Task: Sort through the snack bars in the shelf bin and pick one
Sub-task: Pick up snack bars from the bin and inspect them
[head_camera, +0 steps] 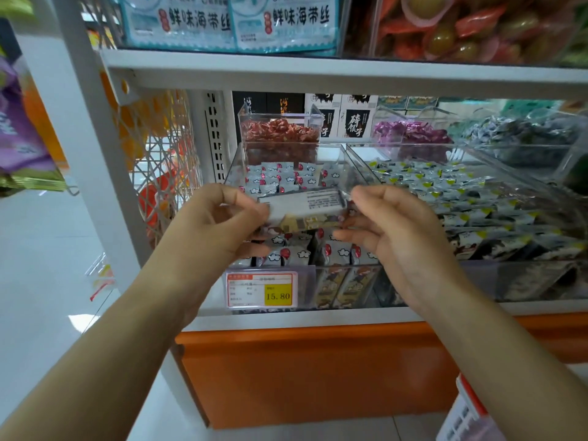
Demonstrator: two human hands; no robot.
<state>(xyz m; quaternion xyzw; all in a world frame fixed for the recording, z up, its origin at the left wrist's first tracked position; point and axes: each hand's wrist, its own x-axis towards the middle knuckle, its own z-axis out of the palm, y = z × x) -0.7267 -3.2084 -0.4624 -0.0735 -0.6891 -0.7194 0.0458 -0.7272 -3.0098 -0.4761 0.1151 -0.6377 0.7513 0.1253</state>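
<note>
Snack bar [302,206] above clear shelf bin [292,143]: left hand [229,218] and right hand [391,230] are pinching its ends; holding it level, label upward, should ease reading.

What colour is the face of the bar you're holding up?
The bar shows white with small dark print, yellowish along its lower edge. Head view.
</note>
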